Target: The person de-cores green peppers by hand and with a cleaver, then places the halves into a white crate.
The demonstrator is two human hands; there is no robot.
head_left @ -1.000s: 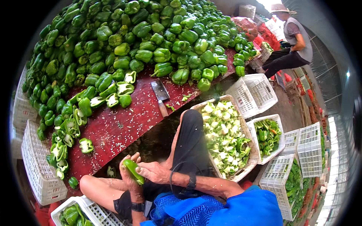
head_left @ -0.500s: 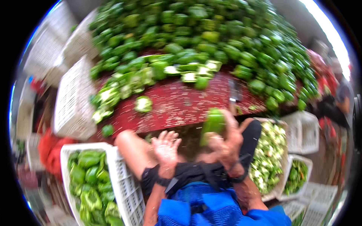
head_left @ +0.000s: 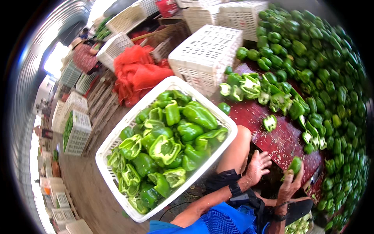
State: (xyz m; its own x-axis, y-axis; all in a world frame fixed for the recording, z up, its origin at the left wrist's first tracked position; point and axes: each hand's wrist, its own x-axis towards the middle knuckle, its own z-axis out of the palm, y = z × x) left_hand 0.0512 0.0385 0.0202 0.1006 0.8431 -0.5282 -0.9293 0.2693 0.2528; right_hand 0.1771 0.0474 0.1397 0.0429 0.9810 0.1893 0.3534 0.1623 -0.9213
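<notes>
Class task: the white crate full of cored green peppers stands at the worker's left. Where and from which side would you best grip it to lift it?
Probably the white crate by the rims of its two long sides, one hand each, coming from above; peppers heap its middle, and the rim stands clear.

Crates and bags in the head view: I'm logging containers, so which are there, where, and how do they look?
White slatted crate: left of the hands, holding cored green peppers.
Upturned white crate: beyond it, rectangular.
Red mesh bags: heaped beside that crate.
Stacked white crates: far left.
No labels, signs or screens are visible.
</notes>
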